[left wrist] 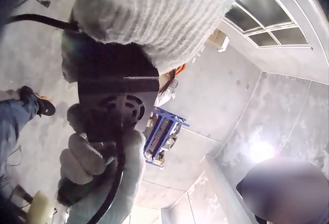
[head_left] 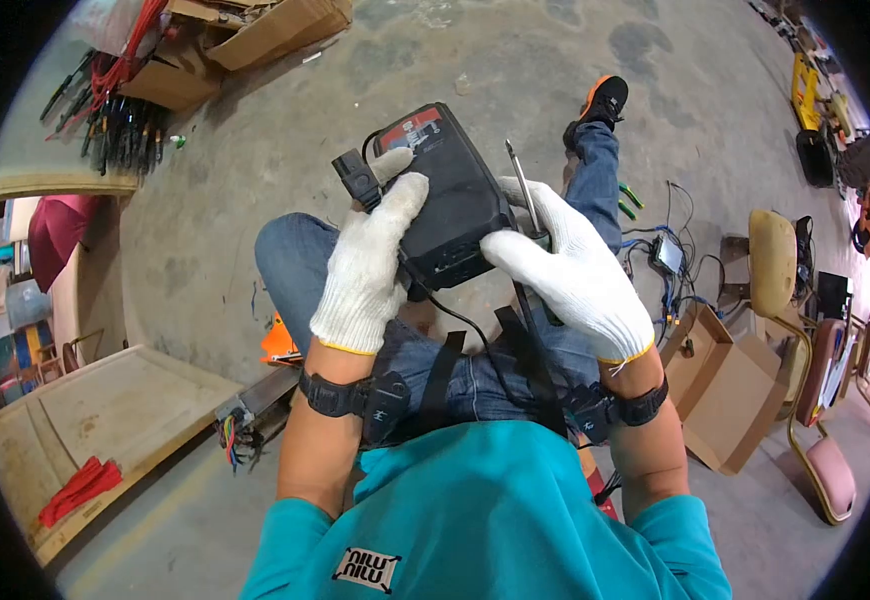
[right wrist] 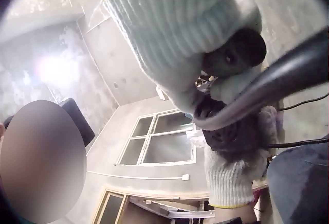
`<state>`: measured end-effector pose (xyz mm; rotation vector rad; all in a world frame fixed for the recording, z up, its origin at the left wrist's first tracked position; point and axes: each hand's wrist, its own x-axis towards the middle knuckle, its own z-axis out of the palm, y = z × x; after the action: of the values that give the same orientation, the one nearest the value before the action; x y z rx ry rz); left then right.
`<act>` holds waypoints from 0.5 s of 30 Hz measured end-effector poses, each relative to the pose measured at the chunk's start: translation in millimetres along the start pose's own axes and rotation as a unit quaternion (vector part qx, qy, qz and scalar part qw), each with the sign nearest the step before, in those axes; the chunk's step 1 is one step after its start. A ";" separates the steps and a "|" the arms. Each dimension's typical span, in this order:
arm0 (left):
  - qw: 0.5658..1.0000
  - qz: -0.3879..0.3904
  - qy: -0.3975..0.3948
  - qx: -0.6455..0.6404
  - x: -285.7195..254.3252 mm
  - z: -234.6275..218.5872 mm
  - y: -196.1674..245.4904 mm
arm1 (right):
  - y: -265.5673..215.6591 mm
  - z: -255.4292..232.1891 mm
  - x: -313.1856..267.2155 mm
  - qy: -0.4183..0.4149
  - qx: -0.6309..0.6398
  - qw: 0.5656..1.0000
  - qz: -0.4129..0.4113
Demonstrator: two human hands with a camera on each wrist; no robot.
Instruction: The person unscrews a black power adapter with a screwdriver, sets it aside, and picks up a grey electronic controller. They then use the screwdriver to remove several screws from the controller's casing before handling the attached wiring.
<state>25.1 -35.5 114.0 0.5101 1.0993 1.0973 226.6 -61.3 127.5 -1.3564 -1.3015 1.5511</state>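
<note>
Both hands wear white knitted gloves and hold a black box-shaped device [head_left: 445,200] above the lap. It has a red-and-grey label at its far end, round vents and black cords. My left hand [head_left: 370,255] grips its left side, thumb on the upper face. Beside those fingers is a black plug-like block [head_left: 357,180] on a cord. My right hand [head_left: 570,265] steadies the right near corner and also holds a screwdriver [head_left: 521,180], its shaft pointing up and away. In the right wrist view the screwdriver's dark handle [right wrist: 239,54] pokes from the glove. The device's underside is hidden in the head view.
Green-handled pliers [head_left: 630,200] lie on the concrete floor beside the outstretched leg. Tangled cables surround a small box [head_left: 667,255] on the right, near an open cardboard carton [head_left: 720,390] and chairs [head_left: 773,260]. A wooden board [head_left: 105,420] with a red cloth stands left.
</note>
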 end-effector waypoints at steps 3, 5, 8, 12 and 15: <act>0.998 -0.046 -0.002 -0.053 3.6 -2.9 1.2 | -3.2 -0.9 1.0 0.027 -0.013 0.999 0.010; 0.985 -0.107 -0.011 -0.132 9.8 -11.0 0.1 | -11.3 -2.3 -0.8 0.013 0.078 0.993 0.084; 0.984 -0.123 -0.008 -0.130 4.9 -9.4 2.8 | -10.9 0.5 1.9 0.019 0.066 0.996 0.049; 0.984 -0.114 0.002 -0.134 4.3 -7.7 1.5 | -8.2 4.4 2.4 0.029 0.042 0.998 0.046; 0.982 -0.127 -0.009 -0.137 7.0 -6.9 1.9 | -5.3 15.4 2.7 0.088 -0.076 0.991 -0.069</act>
<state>18.3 -29.5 109.5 0.1549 0.9495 0.9958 210.5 -61.1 131.0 -1.4288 -1.3933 1.2328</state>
